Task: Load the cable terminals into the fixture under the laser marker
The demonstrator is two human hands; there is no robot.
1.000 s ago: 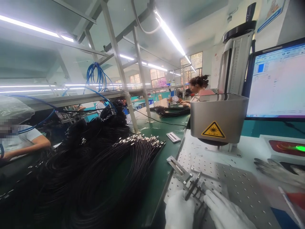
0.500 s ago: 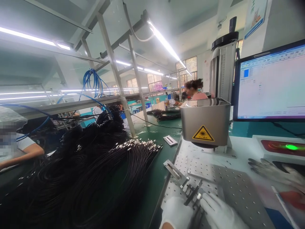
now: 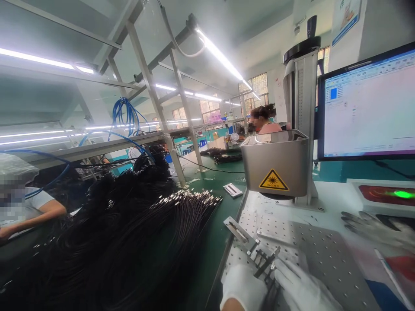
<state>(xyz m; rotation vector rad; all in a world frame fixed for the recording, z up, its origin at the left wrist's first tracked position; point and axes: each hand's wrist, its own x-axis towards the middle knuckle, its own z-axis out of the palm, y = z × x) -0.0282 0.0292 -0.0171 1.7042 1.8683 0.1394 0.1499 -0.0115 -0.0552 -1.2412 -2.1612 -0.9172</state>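
Both white-gloved hands are down at the near edge of the perforated metal plate, left hand and right hand pinching a small bunch of black cable ends between them, the metal tips poking up and away just past the fingers. Right above that grip hangs the silver laser head with its yellow warning sticker. Off to the left of the hands there's a huge heap of black cables on the green bench. A lit monitor sits up to the right.
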